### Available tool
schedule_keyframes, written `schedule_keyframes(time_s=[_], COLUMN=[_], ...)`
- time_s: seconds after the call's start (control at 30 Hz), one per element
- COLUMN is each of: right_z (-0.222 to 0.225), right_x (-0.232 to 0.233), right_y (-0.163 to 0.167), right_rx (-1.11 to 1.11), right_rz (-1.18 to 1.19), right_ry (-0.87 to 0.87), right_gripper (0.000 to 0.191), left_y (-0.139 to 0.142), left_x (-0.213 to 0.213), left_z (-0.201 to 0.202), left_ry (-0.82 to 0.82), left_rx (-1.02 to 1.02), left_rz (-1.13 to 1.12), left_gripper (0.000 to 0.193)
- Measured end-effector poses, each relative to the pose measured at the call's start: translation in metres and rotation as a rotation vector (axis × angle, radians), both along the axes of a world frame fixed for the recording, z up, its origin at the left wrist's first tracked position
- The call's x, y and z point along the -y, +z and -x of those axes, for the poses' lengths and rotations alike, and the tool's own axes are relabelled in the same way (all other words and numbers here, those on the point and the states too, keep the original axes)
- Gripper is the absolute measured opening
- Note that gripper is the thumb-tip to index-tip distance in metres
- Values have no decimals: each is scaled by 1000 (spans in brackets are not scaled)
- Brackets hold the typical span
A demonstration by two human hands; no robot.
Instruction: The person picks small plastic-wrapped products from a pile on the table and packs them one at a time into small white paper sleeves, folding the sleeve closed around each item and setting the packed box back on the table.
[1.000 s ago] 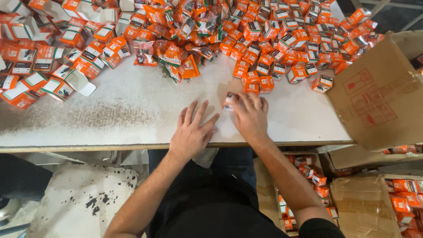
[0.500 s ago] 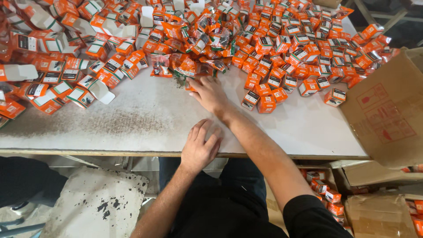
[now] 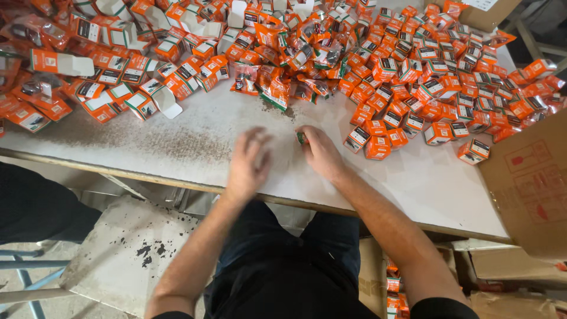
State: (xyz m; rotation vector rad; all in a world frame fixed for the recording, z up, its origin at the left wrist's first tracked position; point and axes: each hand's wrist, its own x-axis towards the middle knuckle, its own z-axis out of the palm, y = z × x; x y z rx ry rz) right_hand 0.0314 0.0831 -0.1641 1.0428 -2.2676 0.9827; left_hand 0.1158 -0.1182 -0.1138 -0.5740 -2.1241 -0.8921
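Right hand [image 3: 319, 150] has pulled back from the orange pile to the bare worktop [image 3: 177, 142], fingers now pinched on a small green-edged packet [image 3: 302, 137]. Your left hand [image 3: 248, 162], blurred, has moved up beside it, fingers loosely spread, holding nothing. Steady the packet with both hands, clear of the small orange boxes [image 3: 378, 130].

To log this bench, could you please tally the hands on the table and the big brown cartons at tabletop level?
Hands: 2, left hand, right hand
Brown cartons: 2, right-edge carton, far-corner carton
Total: 4
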Motion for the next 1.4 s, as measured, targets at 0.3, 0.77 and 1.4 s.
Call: schedule_keyframes(time_s=[0.3, 0.77, 1.4], right_z=[-7, -32, -102], right_x=[6, -13, -31], right_y=[16, 8, -12], right_rx=[17, 205, 273], right_rz=[4, 173, 179], right_ry=[-68, -174, -314], right_gripper=[15, 39, 11], left_y=[105, 51, -65], left_x=[134, 71, -44], left_z=[60, 38, -36], left_ry=[670, 283, 24], left_rx=[-37, 118, 572], left_rz=[590, 213, -132], left_gripper=[46, 19, 15])
